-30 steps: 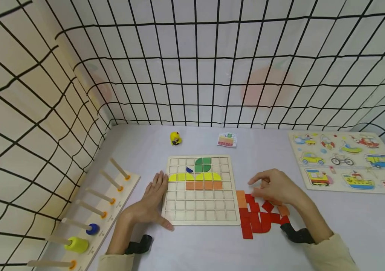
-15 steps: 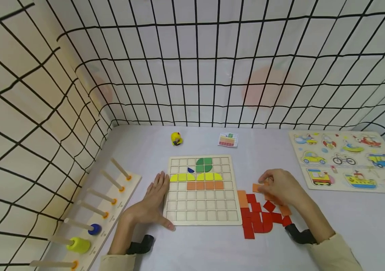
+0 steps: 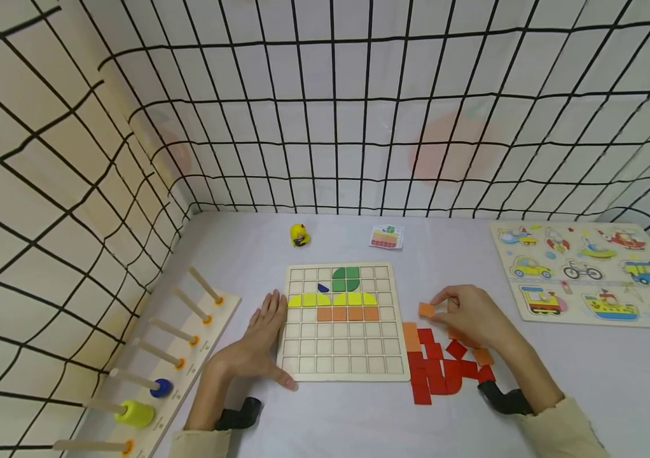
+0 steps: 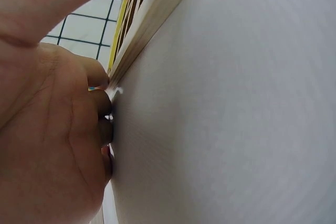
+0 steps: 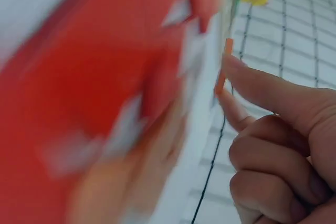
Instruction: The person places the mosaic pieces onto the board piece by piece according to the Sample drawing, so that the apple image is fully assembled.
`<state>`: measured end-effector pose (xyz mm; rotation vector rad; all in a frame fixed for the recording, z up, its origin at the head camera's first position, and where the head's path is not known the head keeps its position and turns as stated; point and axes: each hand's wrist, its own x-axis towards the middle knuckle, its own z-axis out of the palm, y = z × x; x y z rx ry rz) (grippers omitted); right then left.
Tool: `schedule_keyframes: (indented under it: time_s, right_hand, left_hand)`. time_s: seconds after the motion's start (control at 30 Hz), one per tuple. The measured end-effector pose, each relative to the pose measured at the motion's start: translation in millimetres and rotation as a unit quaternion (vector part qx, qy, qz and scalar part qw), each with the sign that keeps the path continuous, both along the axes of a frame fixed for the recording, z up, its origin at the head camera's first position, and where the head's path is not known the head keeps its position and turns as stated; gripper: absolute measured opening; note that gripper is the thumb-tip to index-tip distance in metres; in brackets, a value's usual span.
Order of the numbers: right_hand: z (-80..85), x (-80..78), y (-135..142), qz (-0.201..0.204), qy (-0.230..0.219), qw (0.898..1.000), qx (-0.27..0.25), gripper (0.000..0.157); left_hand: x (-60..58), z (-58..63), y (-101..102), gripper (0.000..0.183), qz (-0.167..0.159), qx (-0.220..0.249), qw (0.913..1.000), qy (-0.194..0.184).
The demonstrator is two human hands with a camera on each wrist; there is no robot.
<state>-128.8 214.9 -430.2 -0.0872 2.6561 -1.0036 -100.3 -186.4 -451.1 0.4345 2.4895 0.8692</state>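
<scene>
A pale wooden grid board (image 3: 343, 348) lies in the middle of the table, with green, blue, yellow and orange pieces set in its upper rows. My left hand (image 3: 253, 343) rests flat at the board's left edge, fingers straight and thumb near the lower corner. Between thumb and forefinger my right hand (image 3: 470, 316) pinches an orange square tile (image 3: 426, 310), lifted right of the board. In the right wrist view that orange tile (image 5: 224, 66) appears edge-on. Below the hand lie red tiles (image 3: 434, 375) and a few orange tiles (image 3: 411, 336), some partly hidden by it.
A small pattern card (image 3: 387, 237) and a yellow duck (image 3: 299, 235) sit behind the board. To the left stands a wooden peg rack (image 3: 187, 375) with blue and yellow-green rings. A vehicle puzzle board (image 3: 594, 273) lies at the right. Black wire mesh (image 3: 348, 121) surrounds the table's back.
My right hand was low over the loose tiles; now it has an orange square tile between its fingertips, moved slightly left. The left hand keeps its place on the board's edge.
</scene>
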Motion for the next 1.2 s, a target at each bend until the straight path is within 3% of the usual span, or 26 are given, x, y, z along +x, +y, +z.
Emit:
schedule_keyframes:
  time_s: [0.13,0.3,0.47,1.0,1.2]
  right_hand:
    - [7.7,-5.8,-50,0.035,0.019,0.999,-0.029,0.032]
    - [4.3,-13.5,-124,0.103,0.054,0.993,-0.034,0.024]
    - [-1.2,-22.1,-165,0.111,0.070,0.991,-0.020,0.023]
    - [-6.5,-19.6,-186,0.097,0.081,0.992,-0.013,0.017]
    - [3.9,-13.5,-175,0.130,0.066,0.989,-0.009,0.025]
  left_hand:
    - [0.7,-0.6,-1,0.158,0.004,0.000,1.0000,0.000]
    - [-0.1,-1.2,1,0.157,-0.002,0.006,1.0000,-0.001]
    - [-1.5,0.0,2,0.156,-0.005,0.002,1.0000,-0.001]
    - [0.3,0.7,-1,0.156,-0.008,-0.001,1.0000,-0.003]
    - [-0.1,-0.1,-1,0.156,-0.006,-0.005,1.0000,0.000]
